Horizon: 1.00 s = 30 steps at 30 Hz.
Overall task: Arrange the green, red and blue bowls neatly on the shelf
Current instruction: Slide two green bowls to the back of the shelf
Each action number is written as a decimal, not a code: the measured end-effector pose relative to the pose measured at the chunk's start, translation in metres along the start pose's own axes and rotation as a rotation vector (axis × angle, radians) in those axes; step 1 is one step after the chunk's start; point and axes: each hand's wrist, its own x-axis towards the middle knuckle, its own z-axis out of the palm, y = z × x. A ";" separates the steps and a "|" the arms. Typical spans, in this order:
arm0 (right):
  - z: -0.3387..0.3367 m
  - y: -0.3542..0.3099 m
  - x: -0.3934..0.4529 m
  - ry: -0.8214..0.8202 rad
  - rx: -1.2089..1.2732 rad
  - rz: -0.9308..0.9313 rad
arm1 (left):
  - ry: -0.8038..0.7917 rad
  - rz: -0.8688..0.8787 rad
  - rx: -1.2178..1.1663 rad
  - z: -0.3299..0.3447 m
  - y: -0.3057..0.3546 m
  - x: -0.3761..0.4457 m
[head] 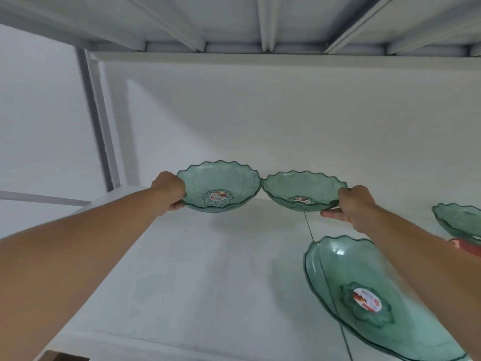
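Two translucent green bowls with scalloped rims stand side by side at the back of the white shelf [182,269], their rims touching. My left hand [169,190] grips the left edge of the left green bowl [221,185]. My right hand [354,204] grips the right edge of the right green bowl [302,187]. Each bowl has a round sticker inside. A third green bowl [364,295] lies nearer on the right, partly under my right forearm. A fourth green bowl [460,220] shows at the right edge, with a bit of a red bowl [466,247] below it.
The white back wall [260,113] stands right behind the two held bowls. The underside of the upper shelf [260,19] with ribs runs overhead. A grey upright post [93,113] marks the shelf's left end. A seam [312,233] runs across the shelf surface.
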 end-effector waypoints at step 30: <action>0.201 0.037 -0.057 0.131 0.034 0.127 | 0.121 -0.252 -0.216 -0.103 -0.103 0.159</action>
